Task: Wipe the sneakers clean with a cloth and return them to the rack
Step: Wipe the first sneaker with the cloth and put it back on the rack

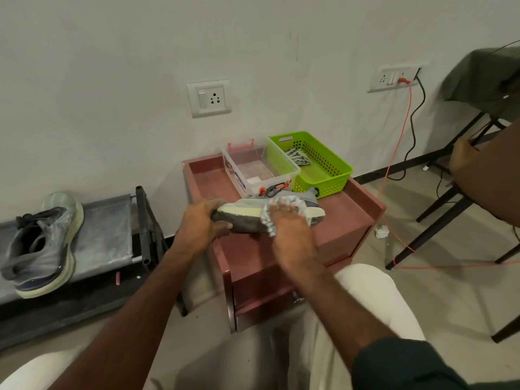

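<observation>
Wiping step: the left hand [201, 223] grips the sneaker [253, 211] on its side on the counter [349, 209], right hand [287, 223] fingers pressing the cloth [271, 225] to its sole edge. Next, probably: turn it, wipe on.

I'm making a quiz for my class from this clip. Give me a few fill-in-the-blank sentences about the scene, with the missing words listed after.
1. The right hand presses a ____ against the sneaker on the red cabinet.
2. The left hand grips this sneaker at one ____.
3. The other sneaker rests on the ____.
4. The basket behind the sneaker is ____.

Missing words: cloth; end; rack; green
</observation>
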Demonstrator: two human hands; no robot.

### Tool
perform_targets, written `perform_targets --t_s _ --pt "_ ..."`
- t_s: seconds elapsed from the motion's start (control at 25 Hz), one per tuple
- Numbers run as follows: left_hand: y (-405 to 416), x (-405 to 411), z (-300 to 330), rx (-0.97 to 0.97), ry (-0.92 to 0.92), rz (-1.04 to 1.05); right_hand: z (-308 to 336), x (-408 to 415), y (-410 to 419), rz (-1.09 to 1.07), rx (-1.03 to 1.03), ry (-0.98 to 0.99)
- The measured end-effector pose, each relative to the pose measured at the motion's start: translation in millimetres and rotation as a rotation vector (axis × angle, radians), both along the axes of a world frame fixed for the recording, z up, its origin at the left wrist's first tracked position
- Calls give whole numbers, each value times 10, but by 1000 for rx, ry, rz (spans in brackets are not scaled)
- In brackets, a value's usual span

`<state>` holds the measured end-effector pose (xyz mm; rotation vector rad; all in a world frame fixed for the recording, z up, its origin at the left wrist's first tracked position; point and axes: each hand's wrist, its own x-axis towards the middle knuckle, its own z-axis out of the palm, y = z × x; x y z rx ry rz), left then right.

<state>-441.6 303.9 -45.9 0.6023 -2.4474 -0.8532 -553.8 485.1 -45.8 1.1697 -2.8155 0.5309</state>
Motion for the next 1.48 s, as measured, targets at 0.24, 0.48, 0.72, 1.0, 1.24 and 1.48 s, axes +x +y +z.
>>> perform_targets --t_s 0.24,0.48,0.72,1.0,1.24,1.48 --pt "16 14 -1 -109 17 -33 171 79 110 431 -359 -369" --pt "20 142 -72 -217 94 -108 521 -557 552 -406 -826 -278" --pt "40 170 -61 -160 73 -94 336 -915 659 -542 -849 -1225" --pt "336 -40 74 -529 -250 154 418 -806 760 -241 -1174 -1279" --pt "770 -324 189 -493 -396 116 484 -576 546 -177 -1139 -1311" --pt "655 -417 139 -484 -41 -26 632 -442 521 35 -1123 -1435"
